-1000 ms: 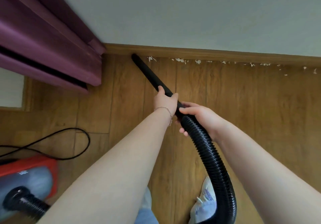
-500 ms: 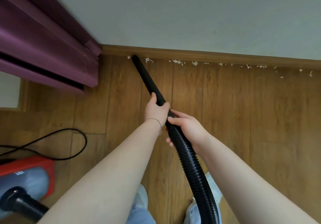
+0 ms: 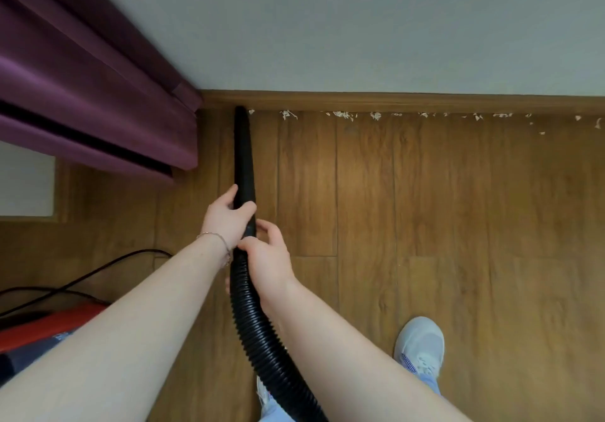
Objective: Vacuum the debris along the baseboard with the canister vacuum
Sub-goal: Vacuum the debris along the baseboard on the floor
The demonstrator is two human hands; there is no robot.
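Black nozzle is gripped by the left hand. Just nearer, the right hand curls around the ribbed hose. The nozzle's tip reaches the far wooden baseboard, where pale debris lies scattered to the right. A red canister vacuum sits near left.
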